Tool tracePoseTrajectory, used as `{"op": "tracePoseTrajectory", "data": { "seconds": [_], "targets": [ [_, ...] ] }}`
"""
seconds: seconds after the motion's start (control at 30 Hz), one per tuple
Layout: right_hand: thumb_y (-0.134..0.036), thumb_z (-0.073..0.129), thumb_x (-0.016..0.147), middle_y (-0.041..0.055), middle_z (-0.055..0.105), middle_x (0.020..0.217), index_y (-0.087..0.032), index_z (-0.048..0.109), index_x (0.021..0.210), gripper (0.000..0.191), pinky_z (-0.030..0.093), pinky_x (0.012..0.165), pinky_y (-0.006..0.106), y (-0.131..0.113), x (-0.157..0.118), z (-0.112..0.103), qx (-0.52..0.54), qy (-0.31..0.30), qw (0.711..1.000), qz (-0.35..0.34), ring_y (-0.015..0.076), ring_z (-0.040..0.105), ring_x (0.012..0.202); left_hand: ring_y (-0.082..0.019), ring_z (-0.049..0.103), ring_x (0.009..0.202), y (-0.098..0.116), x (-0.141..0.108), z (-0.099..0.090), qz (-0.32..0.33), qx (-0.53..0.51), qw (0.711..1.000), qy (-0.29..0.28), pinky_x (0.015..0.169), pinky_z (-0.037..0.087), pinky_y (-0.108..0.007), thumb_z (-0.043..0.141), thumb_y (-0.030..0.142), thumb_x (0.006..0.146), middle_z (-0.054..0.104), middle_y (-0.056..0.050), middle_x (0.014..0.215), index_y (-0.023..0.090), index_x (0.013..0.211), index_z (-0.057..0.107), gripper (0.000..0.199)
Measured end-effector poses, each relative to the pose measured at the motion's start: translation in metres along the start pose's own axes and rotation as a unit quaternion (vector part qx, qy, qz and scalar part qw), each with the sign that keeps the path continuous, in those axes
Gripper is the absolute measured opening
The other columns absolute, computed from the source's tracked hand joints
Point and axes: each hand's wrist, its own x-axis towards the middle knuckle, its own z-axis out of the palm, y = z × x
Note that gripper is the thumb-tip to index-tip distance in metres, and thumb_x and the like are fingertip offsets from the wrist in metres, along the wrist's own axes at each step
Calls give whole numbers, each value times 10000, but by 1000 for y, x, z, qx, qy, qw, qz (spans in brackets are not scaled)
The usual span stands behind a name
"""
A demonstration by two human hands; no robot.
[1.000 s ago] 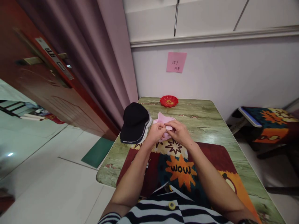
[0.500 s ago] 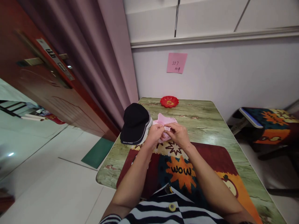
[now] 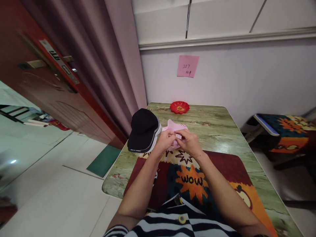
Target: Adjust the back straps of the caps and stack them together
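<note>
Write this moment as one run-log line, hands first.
left hand: pinches pink item | right hand: pinches same item | black cap: left of hands | red dish: near far edge of table

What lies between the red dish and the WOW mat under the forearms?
The head view shows a pink item there, the left hand and right hand on it, plus green tabletop.

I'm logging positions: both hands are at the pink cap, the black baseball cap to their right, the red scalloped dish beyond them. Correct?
Not quite: in the head view, the black baseball cap is left of the left hand and right hand. Both are at the pink cap, with the red scalloped dish beyond them.
</note>
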Motion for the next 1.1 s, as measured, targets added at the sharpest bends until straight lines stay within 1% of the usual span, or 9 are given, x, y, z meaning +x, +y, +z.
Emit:
{"op": "tracePoseTrajectory", "data": {
  "seconds": [0.17,0.33,0.47,0.73,0.87,0.93,1.0,1.03,1.1],
  "targets": [
    [-170,600,856,67,734,973,-218,704,1073,246,538,765,302,0,-2,2,-10,6,1000,8,177,659,744,-73,463,420,-2,3,2,-8,-6,1000,21,449,341,-173,557,141,640,500,62,479,183,635,524,53],
    [-244,656,849,62,731,887,-219,717,1020,183,548,714,300,0,-3,2,-14,50,997,54,178,667,689,-62,418,385,1,1,4,-39,-13,999,29,434,304,-181,573,235,717,494,42,452,183,575,512,163],
    [-235,668,836,61,723,848,-202,732,1031,208,552,695,301,3,-2,-1,-2,44,998,53,178,668,681,-61,388,377,3,0,1,-22,-22,999,36,428,281,-185,562,249,719,495,46,458,186,600,513,143],
    [-237,675,819,61,733,855,-213,739,1021,214,558,698,323,14,0,-8,15,20,997,69,182,674,666,-103,461,468,-1,3,-12,-7,70,988,138,490,341,-197,577,167,668,499,54,506,187,649,559,33],
    [-208,655,827,69,740,903,-217,746,1056,247,541,750,334,14,2,-11,-4,-4,999,45,194,672,728,-133,542,612,5,1,-16,62,153,974,154,585,402,-210,607,161,699,609,12,673,186,766,636,77],
    [-215,653,837,76,741,943,-220,747,1082,263,532,768,339,12,4,-12,-11,-11,999,37,206,674,778,-155,592,743,12,1,-16,120,186,966,135,665,440,-221,632,174,721,680,-24,867,198,919,681,206],
    [-221,642,850,75,740,988,-233,745,1110,279,522,787,339,10,5,-12,-10,-16,999,29,217,679,845,-178,614,856,19,2,-14,160,204,963,80,737,463,-234,648,182,731,700,-50,1005,209,992,701,268],
    [-222,635,855,73,740,1006,-241,745,1114,282,517,795,338,10,6,-12,-8,-16,999,27,220,679,872,-182,618,858,22,3,-13,162,205,964,44,740,468,-238,648,188,737,705,-54,1005,205,974,712,246],
    [-238,634,857,68,739,1027,-249,731,1150,309,512,776,327,11,6,-12,5,-13,999,44,210,677,850,-161,601,718,24,5,-12,127,195,972,-19,648,460,-233,636,230,763,697,-43,869,189,893,721,160]
  ]
}}
